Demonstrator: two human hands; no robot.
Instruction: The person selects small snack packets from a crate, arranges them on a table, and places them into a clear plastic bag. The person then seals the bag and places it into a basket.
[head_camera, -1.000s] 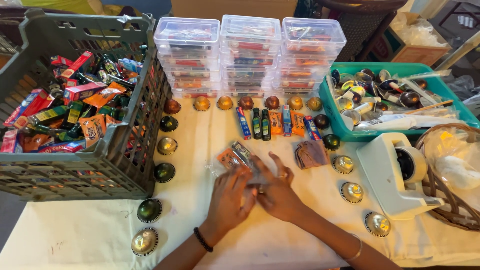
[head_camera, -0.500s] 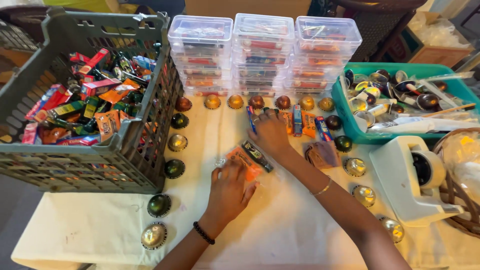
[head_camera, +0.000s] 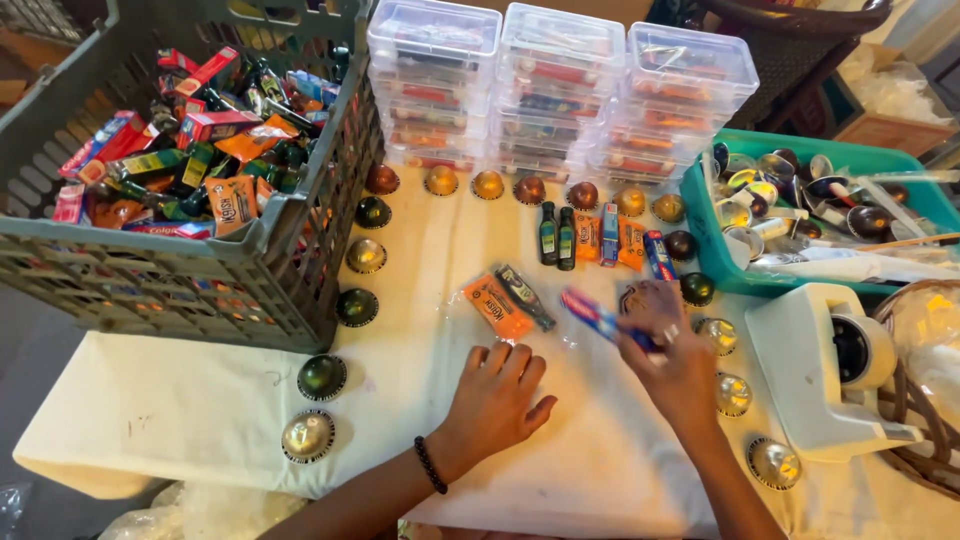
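Nearest the camera, left hand (head_camera: 497, 398): palm down on the white cloth (head_camera: 200, 420), fingers spread and apart, holding nothing; a dark bead bracelet (head_camera: 429, 465) circles the wrist.
Right hand (head_camera: 668, 365): fingers clamped on a small blue and red packet (head_camera: 598, 314), which is lifted just above the cloth and sticks out to the left.
Just beyond left hand: an orange packet (head_camera: 497, 306) and a small dark bottle (head_camera: 525, 296) lie side by side inside a clear bag.
Right edge: white machine (head_camera: 830, 365), with round foil capsules (head_camera: 733, 394) beside it.
Middle row: two dark bottles (head_camera: 557, 236) and more small packets lined up.
Left: grey crate (head_camera: 250, 270) full of mixed packets.
Far side: stacked clear boxes (head_camera: 560, 80); teal tray (head_camera: 850, 160) of capsules.
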